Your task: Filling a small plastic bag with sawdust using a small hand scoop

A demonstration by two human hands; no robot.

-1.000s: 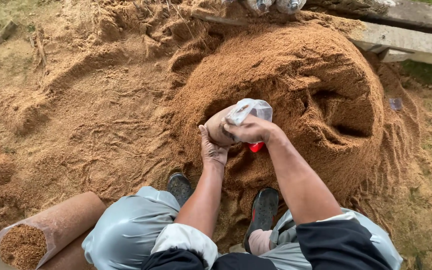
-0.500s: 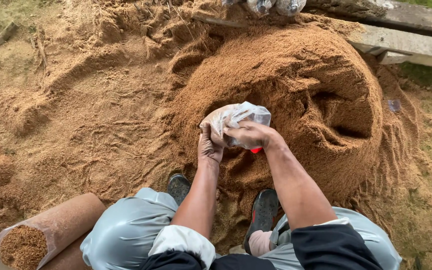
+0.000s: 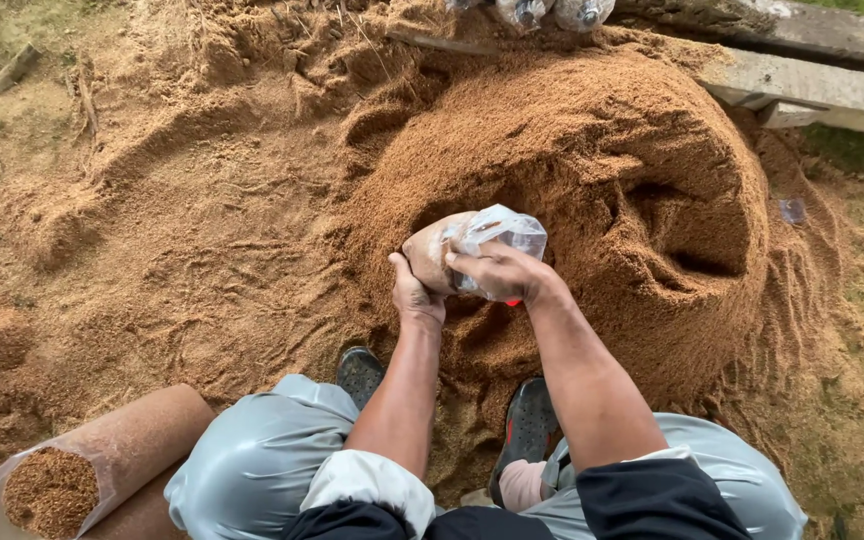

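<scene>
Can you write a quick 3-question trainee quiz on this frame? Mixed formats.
1. True or false: both the left hand and the right hand are on the clear plastic bag.
2. Multiple choice: where does the filled bag lie? A) on top of the sawdust mound B) on the ground at lower left, beside the person's knee C) on the concrete slab
3. Fill in: the hands work just in front of a large ____ of brown sawdust.

Key
1. True: the left hand cups the bag's filled end, the right grips its loose plastic top.
2. B, with its open end showing the sawdust inside.
3. Mound.
</scene>
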